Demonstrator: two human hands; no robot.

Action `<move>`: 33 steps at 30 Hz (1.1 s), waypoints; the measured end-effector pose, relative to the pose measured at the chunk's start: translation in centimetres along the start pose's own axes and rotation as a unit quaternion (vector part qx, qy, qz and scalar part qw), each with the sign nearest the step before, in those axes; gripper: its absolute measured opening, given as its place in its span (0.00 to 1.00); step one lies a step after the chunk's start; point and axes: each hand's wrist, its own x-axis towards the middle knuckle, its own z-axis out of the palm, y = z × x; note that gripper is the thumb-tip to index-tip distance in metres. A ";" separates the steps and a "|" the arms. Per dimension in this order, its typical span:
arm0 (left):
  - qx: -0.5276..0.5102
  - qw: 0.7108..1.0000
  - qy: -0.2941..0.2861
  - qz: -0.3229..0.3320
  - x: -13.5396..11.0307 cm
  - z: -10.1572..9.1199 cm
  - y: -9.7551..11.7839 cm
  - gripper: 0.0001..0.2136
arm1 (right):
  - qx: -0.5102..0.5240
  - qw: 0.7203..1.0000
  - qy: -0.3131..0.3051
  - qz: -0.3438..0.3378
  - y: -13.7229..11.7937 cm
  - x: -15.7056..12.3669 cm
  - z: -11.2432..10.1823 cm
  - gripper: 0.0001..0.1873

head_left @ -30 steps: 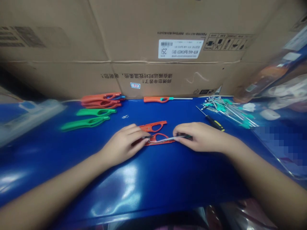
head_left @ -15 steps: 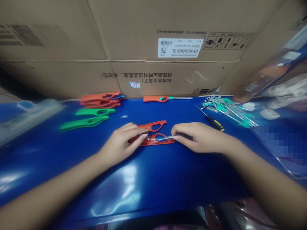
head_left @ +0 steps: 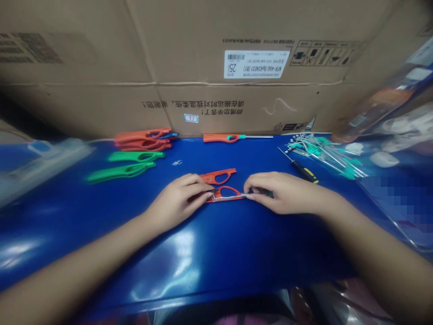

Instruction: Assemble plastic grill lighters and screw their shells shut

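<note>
In the middle of the table lie two orange lighter shell halves, an upper half (head_left: 225, 176) and a lower half (head_left: 230, 192), each with a trigger loop. My left hand (head_left: 182, 198) pinches a small black part at the left end of the lower half, mostly hidden by the fingers. From there a thin pale wire (head_left: 225, 198) runs right along the lower half. My right hand (head_left: 284, 193) is closed on the lighter's nozzle tube (head_left: 246, 195), at the right end of the same half. Most of the tube is hidden by the fingers.
Orange shells (head_left: 144, 140) and green shells (head_left: 123, 171) lie at the left. An orange lighter (head_left: 219, 138) rests against the cardboard box (head_left: 111, 108). A screwdriver (head_left: 304, 171) and a pile of nozzle tubes (head_left: 324, 155) lie right. Small metal pieces (head_left: 177, 163) lie behind my left hand.
The wire, earlier slightly raised between my hands, now lies lower along the lower shell half. My left hand has shifted slightly right, and both hands keep their pinch.
</note>
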 end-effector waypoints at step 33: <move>0.000 1.000 -0.002 0.004 0.2 0.2 -0.5 0.09 | -0.077 0.995 0.048 -0.034 1.0 0.8 0.6 0.12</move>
